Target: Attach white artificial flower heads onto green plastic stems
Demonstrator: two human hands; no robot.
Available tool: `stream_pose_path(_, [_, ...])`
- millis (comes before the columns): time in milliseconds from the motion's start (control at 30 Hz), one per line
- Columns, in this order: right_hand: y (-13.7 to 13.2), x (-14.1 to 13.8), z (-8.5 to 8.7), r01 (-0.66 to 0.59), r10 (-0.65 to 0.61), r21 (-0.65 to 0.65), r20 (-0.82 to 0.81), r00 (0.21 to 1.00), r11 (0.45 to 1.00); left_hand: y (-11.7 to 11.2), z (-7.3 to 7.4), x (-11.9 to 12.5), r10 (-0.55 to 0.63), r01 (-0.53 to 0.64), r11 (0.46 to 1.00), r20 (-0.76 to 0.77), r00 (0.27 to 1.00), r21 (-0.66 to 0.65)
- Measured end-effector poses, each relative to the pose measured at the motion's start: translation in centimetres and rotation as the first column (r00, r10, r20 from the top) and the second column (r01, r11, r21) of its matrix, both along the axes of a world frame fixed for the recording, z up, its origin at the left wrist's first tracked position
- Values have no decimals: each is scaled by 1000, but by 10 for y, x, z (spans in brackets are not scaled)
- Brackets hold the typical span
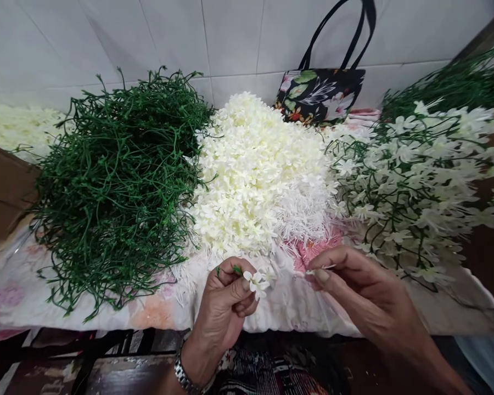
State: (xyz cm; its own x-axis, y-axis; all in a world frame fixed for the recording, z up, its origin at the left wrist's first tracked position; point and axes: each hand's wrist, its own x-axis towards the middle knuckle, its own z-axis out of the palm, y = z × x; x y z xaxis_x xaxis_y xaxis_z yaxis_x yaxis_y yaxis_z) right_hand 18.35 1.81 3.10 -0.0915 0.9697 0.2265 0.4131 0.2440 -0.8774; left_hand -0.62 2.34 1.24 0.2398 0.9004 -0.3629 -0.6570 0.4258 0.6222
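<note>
My left hand (228, 299) is closed on a green plastic flower stem, its thumb and fingers pinching it. White artificial blossoms (257, 282) show on that stem at the fingertips. To the right, apart from it, my right hand (360, 296) pinches a small white stamen piece (321, 269) between thumb and forefinger. Just beyond the hands lies a heap of loose cream-white petals (247, 170). A smaller pile of spiky white stamens (307, 211) sits at its right front, above a pink cloth (319, 247).
A tall tangle of green stems (119, 186) stands on the left. Assembled white flower sprays (420, 192) fill the right. A black floral handbag (321, 96) leans near the tiled wall (234, 38). A floral cloth (107, 312) covers the table; a brown cardboard box (4, 192) is far left.
</note>
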Motion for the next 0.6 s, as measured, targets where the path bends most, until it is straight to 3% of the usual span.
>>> stream_pose_path(67, [-3,-18,10,-87,92,38,-155,984,995,-3,1,1,-8,7,1000,16,1000,12])
stream_pose_path(167, [-5,-42,14,-160,188,149,-194,963,976,-7,3,3,17,-17,999,1,1000,47])
stream_pose_path(433, [-7,-56,-6,-82,121,280,-125,985,957,-12,1,1,155,-126,980,-189,970,155])
stream_pose_path(600, [-12,-55,-6,-108,124,397,-14,992,911,-16,-4,1,232,-151,951,-298,926,271])
